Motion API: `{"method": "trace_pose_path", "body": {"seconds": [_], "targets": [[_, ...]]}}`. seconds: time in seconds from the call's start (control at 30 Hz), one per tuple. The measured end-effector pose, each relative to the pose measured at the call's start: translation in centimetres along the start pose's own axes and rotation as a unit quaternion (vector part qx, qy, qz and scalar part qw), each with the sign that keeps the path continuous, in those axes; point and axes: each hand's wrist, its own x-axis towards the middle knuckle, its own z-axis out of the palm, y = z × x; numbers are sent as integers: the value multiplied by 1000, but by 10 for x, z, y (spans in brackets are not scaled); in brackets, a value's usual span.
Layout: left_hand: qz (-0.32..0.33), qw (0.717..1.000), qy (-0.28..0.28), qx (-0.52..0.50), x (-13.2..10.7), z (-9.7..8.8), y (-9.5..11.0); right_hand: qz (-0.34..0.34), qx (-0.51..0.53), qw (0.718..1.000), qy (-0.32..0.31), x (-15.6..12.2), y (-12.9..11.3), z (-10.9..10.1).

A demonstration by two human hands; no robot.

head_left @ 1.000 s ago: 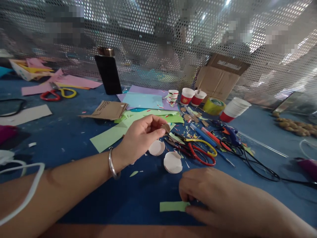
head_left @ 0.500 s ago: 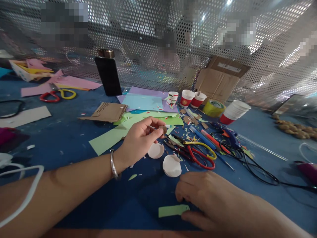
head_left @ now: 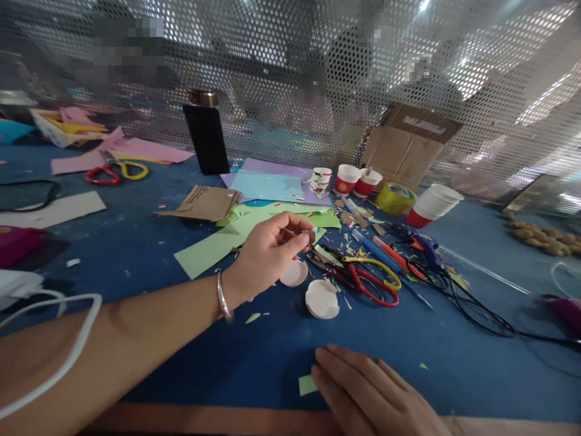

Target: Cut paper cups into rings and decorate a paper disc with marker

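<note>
My left hand hovers over the blue table with its fingers pinched on a small brown cardboard scrap. It wears a metal bangle at the wrist. Just right of it lie two white paper discs and red-and-yellow scissors. My right hand lies flat at the near edge, fingers stretched out, covering most of a light green paper strip.
Green, blue and purple paper sheets and torn cardboard lie mid-table. Red paper cups, yellow tape, pens, a glue gun with black cable sit right. A dark phone leans on the mesh wall. More scissors lie far left.
My right hand slid back toward the near edge and flattened over the green strip, hiding most of it. My left hand kept its pinch on the brown scrap, barely moving.
</note>
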Motion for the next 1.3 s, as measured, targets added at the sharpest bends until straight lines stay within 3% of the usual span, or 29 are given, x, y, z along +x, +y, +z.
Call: {"method": "trace_pose_path", "body": {"seconds": [0.2,0.3,0.33,0.37,0.5,0.6,0.67,0.73,0.77,0.83,0.9,1.03,1.17,1.3], "targets": [[14,1000,-5,10,-1,2,1,-2,-5,999,43,-13,-21,2],[14,1000,-3,11,-1,2,3,42,31,991,120,-13,-29,15],[13,1000,-3,8,-1,2,3,56,40,978,197,-13,-32,21],[13,1000,-4,6,-1,2,3,71,60,968,234,-12,-35,27],[18,999,-10,26,0,0,0,95,109,947,285,-8,-42,37],[20,999,-12,33,1,0,-2,121,164,944,260,-3,-33,20],[16,1000,-13,22,1,0,-3,109,185,965,149,4,-20,-1],[13,1000,-13,13,1,0,-3,79,173,979,81,14,-5,-23],[13,1000,-12,13,2,0,-3,77,164,979,98,21,1,-32],[14,1000,-11,21,2,0,-3,83,176,979,65,32,9,-43],[13,999,-12,27,2,0,-2,76,184,979,38,36,8,-41],[19,999,-25,28,1,0,-1,-1,152,988,20,19,-9,-18],[27,998,-32,44,1,0,0,19,126,991,46,-4,-20,-1],[23,998,-32,50,1,1,1,54,137,987,64,-9,-24,-1]]}}
